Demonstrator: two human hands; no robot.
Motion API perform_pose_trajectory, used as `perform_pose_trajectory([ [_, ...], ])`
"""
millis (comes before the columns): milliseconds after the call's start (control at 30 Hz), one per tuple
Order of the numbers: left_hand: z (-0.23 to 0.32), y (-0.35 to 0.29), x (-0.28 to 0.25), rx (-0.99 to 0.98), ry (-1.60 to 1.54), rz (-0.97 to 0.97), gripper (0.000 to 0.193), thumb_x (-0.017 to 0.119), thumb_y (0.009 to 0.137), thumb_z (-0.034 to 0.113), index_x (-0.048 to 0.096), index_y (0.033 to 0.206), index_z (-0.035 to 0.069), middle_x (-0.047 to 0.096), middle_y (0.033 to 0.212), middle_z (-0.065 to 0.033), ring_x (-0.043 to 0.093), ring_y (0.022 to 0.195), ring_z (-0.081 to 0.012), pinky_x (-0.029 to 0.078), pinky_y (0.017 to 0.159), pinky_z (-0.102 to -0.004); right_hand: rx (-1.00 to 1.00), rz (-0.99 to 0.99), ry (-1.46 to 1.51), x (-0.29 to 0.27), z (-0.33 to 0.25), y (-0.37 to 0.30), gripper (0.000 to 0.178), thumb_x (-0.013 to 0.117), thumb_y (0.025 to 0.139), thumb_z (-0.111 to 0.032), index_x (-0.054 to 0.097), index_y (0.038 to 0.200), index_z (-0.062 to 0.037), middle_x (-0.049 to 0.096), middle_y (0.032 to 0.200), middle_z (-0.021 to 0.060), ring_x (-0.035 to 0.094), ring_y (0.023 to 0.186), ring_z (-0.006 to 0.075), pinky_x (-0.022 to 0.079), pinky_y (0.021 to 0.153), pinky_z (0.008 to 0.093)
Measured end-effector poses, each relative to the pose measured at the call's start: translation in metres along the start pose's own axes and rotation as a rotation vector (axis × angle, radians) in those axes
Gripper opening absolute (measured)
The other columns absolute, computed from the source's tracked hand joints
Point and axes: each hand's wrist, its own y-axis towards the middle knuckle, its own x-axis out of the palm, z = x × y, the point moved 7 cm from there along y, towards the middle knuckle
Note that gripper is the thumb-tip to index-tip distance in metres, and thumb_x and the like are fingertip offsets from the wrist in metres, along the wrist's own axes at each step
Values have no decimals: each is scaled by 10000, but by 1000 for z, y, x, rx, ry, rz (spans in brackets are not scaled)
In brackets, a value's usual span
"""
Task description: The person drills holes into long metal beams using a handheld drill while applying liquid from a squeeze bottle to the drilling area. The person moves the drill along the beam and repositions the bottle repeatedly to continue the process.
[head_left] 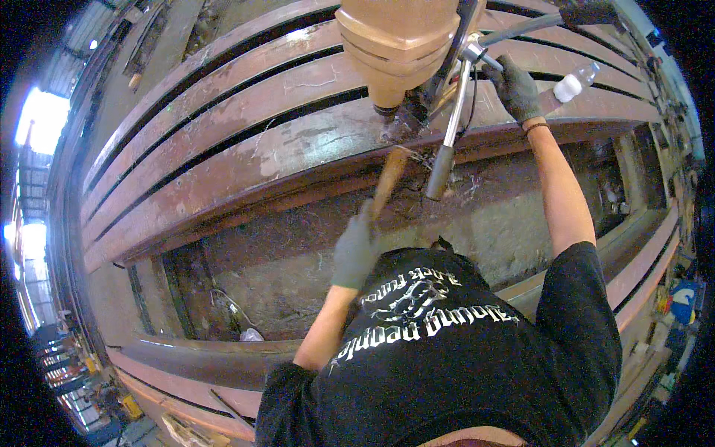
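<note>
My left hand (pixel 354 249), in a grey work glove, is wrapped around a tan, wooden-looking stick-shaped tool (pixel 389 177). Motion smears it, so I cannot make out the kind of head at its far end. That end sits just below the spindle of a tan drill press (pixel 398 56), by some thin metal shavings (pixel 417 155). On the right, my gloved right hand (pixel 516 91) closes around one spoke of the drill's feed handle (pixel 472 52). Another spoke, with a black grip (pixel 441 173), hangs down between my two hands.
Long reddish-brown steel beams (pixel 290 100) with dark gaps run across under the drill. A clear plastic bottle (pixel 570 88) with white contents lies right of my right hand. Below is a recessed dark steel web (pixel 261 246), with a small pale object (pixel 251 335) on its near edge.
</note>
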Motion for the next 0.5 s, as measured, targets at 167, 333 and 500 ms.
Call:
perform_pose_trajectory([
  [167, -53, 24, -36, 11, -3, 358, 587, 554, 975, 188, 406, 1534, 89, 659, 1124, -283, 663, 997, -484, 539, 825, -562, 6, 41, 7, 6, 2, -2, 344, 612, 1013, -420, 579, 1070, -83, 694, 906, 252, 657, 868, 489, 494, 702, 565],
  [333, -32, 106, -3, 56, -25, 286, 461, 525, 982, 189, 470, 1429, 91, 667, 1021, -288, 662, 904, -512, 520, 769, -608, -14, 103, -7, 7, -2, 0, 374, 601, 1012, -455, 590, 1063, -84, 697, 908, 241, 666, 860, 479, 494, 702, 564],
  [500, 6, 60, 43, 253, -48, 48, 465, 534, 973, 216, 472, 1415, 87, 663, 986, -307, 657, 885, -520, 518, 770, -615, 6, 105, -8, 7, 0, 1, 406, 591, 1009, -490, 613, 1047, -87, 699, 903, 230, 669, 863, 469, 492, 707, 560],
])
